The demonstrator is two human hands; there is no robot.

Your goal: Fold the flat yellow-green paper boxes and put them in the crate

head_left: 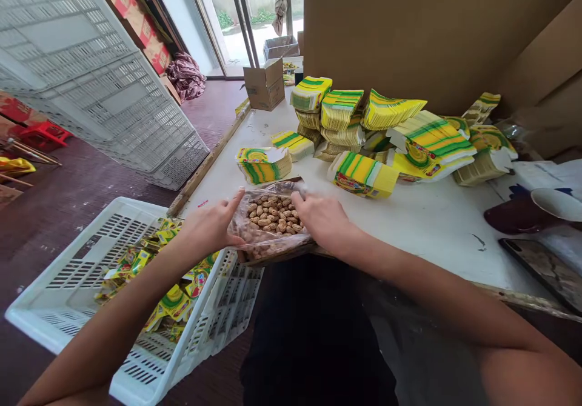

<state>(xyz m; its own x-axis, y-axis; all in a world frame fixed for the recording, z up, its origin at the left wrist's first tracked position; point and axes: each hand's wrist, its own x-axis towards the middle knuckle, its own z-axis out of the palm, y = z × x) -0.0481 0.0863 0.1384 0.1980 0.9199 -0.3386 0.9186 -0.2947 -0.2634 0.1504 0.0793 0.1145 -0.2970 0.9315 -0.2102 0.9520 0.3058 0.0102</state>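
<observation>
In front of me, at the table's near edge, a shallow box (248,260) lined with a clear plastic bag (259,249) holds unshelled peanuts (275,215). My left hand (210,224) rests against the bag's left side, thumb and index finger stretched wide apart. On the opposite side, my right hand (322,217) is closed, with the rim of the bag pinched between thumb and curled fingers. Just beyond the box stand stacks of flat yellow-green printed cartons (264,165), with another carton stack (364,174) near my right hand.
Below left, a white plastic crate (113,212) holds many yellow-green packets (175,300). Stacked grey crates (104,91) lean in at upper left. A brown cardboard box (264,86) sits at the table's far end. To the right are a dark mug (513,212) and a phone (545,266).
</observation>
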